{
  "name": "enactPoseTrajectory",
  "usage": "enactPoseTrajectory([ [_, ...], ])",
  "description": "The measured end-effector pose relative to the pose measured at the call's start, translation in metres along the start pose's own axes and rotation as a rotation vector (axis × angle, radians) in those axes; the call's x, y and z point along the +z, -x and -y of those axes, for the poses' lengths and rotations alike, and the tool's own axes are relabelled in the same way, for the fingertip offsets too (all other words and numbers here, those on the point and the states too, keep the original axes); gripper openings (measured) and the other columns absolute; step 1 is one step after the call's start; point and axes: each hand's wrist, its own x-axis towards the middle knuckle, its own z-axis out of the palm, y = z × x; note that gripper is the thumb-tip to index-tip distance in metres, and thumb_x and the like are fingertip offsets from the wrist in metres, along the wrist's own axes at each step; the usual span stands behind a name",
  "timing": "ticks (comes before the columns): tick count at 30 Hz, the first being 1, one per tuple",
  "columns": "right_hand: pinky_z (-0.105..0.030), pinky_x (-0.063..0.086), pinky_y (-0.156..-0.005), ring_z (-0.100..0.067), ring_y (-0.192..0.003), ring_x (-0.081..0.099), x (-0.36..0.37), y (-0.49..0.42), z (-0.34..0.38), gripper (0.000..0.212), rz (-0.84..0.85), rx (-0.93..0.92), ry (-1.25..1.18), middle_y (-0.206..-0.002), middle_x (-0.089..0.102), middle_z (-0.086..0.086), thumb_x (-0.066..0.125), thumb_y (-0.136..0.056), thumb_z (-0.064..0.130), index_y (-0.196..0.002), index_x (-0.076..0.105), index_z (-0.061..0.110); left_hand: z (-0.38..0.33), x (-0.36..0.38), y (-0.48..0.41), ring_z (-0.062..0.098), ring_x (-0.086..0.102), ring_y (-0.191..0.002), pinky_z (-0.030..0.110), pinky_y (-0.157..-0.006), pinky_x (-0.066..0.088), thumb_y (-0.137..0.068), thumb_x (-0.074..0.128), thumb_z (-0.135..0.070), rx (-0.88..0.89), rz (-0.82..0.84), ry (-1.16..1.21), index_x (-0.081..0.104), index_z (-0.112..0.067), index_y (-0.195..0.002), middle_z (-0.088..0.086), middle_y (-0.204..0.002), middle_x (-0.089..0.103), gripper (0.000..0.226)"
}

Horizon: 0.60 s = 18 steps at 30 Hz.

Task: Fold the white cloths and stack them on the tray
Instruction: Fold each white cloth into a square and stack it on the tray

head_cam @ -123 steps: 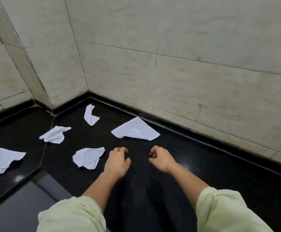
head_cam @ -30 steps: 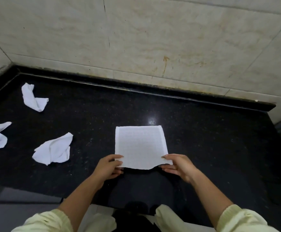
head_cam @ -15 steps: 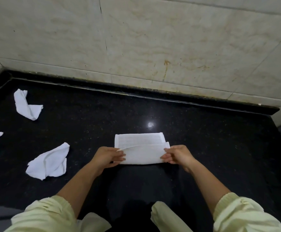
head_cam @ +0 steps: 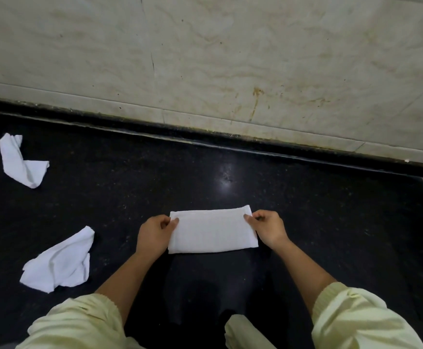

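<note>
A glossy black speckled stone surface (head_cam: 306, 210) fills the lower frame, meeting a stained beige marble-tiled wall (head_cam: 230, 59) above. At centre lies a white cloth folded into a flat rectangle (head_cam: 213, 231). The left hand (head_cam: 153, 234) and the right hand (head_cam: 268, 229) pinch its upper corners. A crumpled white cloth (head_cam: 59, 263) lies at lower left, and a twisted white cloth (head_cam: 19, 162) at upper left.

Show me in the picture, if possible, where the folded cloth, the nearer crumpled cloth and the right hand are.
folded cloth (head_cam: 213, 231): head view, middle of its flat top layer.
nearer crumpled cloth (head_cam: 59, 263): head view, its wrinkled centre.
right hand (head_cam: 268, 229): head view, back of the hand.
</note>
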Motion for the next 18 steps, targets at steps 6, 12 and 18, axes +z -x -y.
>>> enactPoseTrajectory([
  [6, -0.024, 0.039, -0.055, -0.013, -0.061, 0.049, 0.006, -0.009, 0.000, 0.027, -0.035, -0.004, 0.039, -0.063, 0.056, 0.001, 0.068, -0.087, 0.029, -0.073, 0.064, 0.007, 0.004, 0.003, -0.008, 0.012, 0.055, -0.064, 0.023, -0.054, 0.038, -0.094, 0.056, -0.036, -0.003, -0.001, -0.036, 0.065, -0.013, -0.082, 0.002, -0.072, 0.062, 0.028],
  [12, -0.028, 0.042, -0.056, -0.013, -0.060, 0.052, 0.012, -0.009, -0.002, 0.024, -0.084, 0.004, 0.106, -0.066, 0.057, 0.001, 0.066, -0.088, 0.032, -0.077, 0.055, 0.014, 0.006, 0.008, -0.012, 0.013, 0.057, -0.069, 0.027, -0.058, 0.041, -0.094, 0.055, -0.041, -0.016, -0.028, -0.104, 0.056, -0.016, -0.091, 0.000, -0.079, 0.059, 0.025],
  [18, -0.032, 0.044, -0.054, -0.012, -0.056, 0.050, 0.007, 0.017, 0.001, 0.021, -0.153, -0.208, 0.188, -0.061, 0.053, 0.002, 0.059, -0.093, 0.035, -0.087, 0.053, 0.016, 0.010, 0.010, 0.019, 0.009, 0.050, -0.079, 0.026, -0.061, 0.044, -0.093, 0.055, -0.041, 0.219, -0.159, -0.189, 0.048, -0.022, -0.097, -0.009, -0.097, 0.044, 0.021],
])
